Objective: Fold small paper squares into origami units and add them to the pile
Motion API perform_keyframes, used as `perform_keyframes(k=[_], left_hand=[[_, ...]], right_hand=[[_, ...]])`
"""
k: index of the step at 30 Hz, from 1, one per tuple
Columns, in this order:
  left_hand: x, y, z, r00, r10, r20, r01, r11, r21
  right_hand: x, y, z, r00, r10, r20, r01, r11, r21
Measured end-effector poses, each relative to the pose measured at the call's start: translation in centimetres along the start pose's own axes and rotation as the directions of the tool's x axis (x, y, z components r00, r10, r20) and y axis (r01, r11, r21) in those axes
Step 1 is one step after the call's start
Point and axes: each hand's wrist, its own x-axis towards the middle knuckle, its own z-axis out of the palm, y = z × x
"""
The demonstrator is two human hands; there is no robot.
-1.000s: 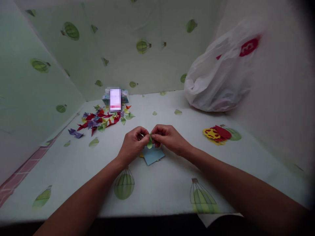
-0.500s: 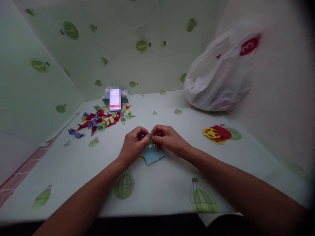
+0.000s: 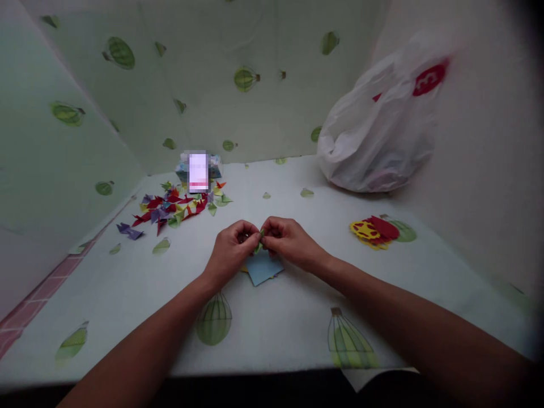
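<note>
Between my two hands is a small piece of folded green paper (image 3: 258, 247), largely covered by the fingers. My left hand (image 3: 236, 243) pinches it from the left with thumb and forefinger. From the right, my right hand (image 3: 289, 241) grips its upper end the same way, the fingertips of both hands nearly touching. Just below them lies a light blue paper sheet (image 3: 264, 268) on the table, with yellow paper edges peeking out beneath it. The exact shape of the green fold is hard to make out.
A heap of folded paper pieces (image 3: 170, 209) in several colours lies at the left, before a blurred bright screen (image 3: 198, 170) and a box (image 3: 216, 166). Yellow and red cut-outs (image 3: 374, 231) lie at the right. Behind them stands a white plastic bag (image 3: 378, 136).
The green paper has turned slightly between my fingertips, and less of its lower end shows. Both hands keep nearly the same place.
</note>
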Motion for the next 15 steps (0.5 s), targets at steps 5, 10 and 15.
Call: perform_keyframes(k=[5,10,15], left_hand=[[0.05,-0.03,-0.05,1.000,-0.024,0.003,0.025,0.999,-0.021],[0.17,0.00,-0.13,0.999,-0.030,0.011,0.031,0.999,-0.016],[0.40,-0.09,-0.30,0.999,-0.042,0.007,0.042,0.999,0.011]], right_hand=[[-0.10,-0.28,0.01,1.000,0.004,-0.001,-0.005,1.000,-0.022],[-0.16,-0.39,0.04,1.000,0.010,-0.013,-0.011,0.999,-0.036],[-0.16,-0.55,-0.11,0.999,0.018,0.044,-0.018,1.000,-0.004]])
